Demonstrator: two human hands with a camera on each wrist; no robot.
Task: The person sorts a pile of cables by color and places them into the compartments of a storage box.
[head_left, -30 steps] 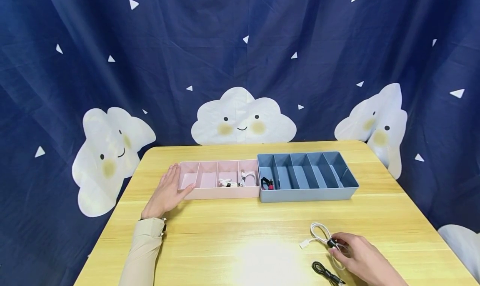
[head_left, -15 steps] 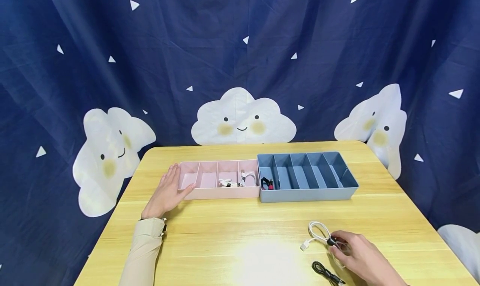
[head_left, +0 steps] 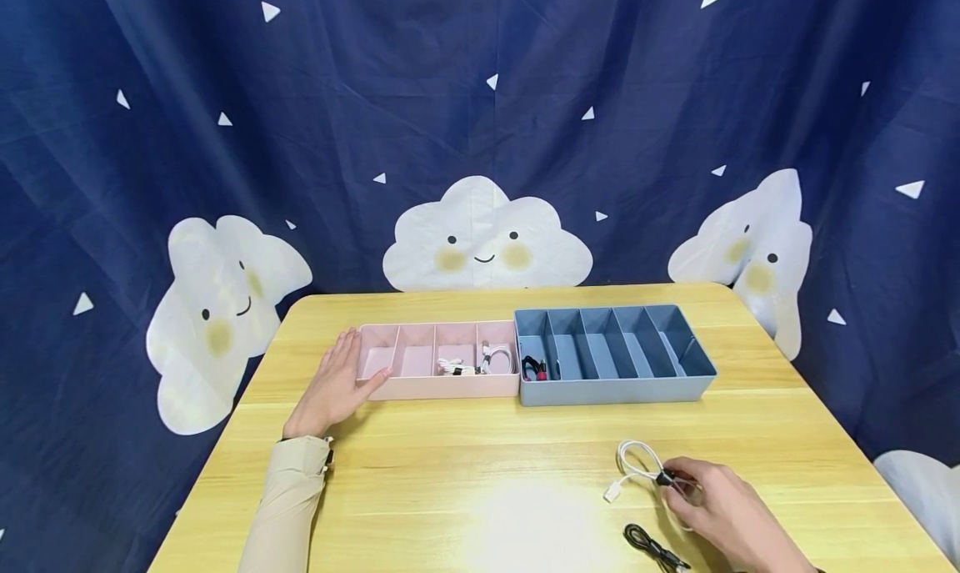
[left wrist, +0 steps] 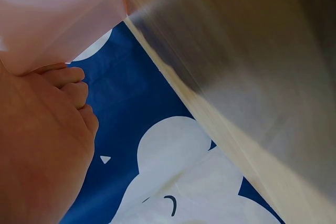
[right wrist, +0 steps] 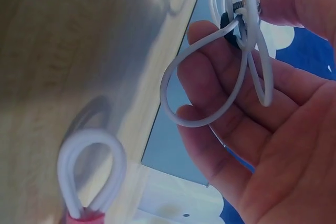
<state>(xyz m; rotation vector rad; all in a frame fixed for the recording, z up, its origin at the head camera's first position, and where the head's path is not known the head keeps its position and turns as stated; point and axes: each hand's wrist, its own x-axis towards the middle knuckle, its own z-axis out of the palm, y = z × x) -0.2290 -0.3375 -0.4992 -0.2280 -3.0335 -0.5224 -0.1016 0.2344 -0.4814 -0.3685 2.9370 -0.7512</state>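
Observation:
My right hand (head_left: pixel 723 506) pinches a coiled white USB cable (head_left: pixel 634 454) at its black strap (head_left: pixel 664 477), between thumb and fingertips. Its loops dangle over the palm in the right wrist view, and the white plug (head_left: pixel 612 493) points toward the front. At the left end of the pink divided box (head_left: pixel 442 387) rests my left hand (head_left: pixel 330 394), fingers straight along the side and thumb at the front wall. In the left wrist view its fingers lie against the pink wall (left wrist: pixel 63 24). Just in front of the right hand lies a bundled black cable (head_left: pixel 651 545).
Beside the pink box stands a blue divided box (head_left: pixel 615 391). White cables (head_left: pixel 497 359) lie in two pink compartments, and a black cable with a red band (head_left: pixel 536 369) sits in the leftmost blue one. Another white cable loop (right wrist: pixel 89 156) with a red band lies on the table.
My right hand has lifted the white cable slightly, and its plug has swung a little toward the right and front. The left hand has stayed put on the pink box.

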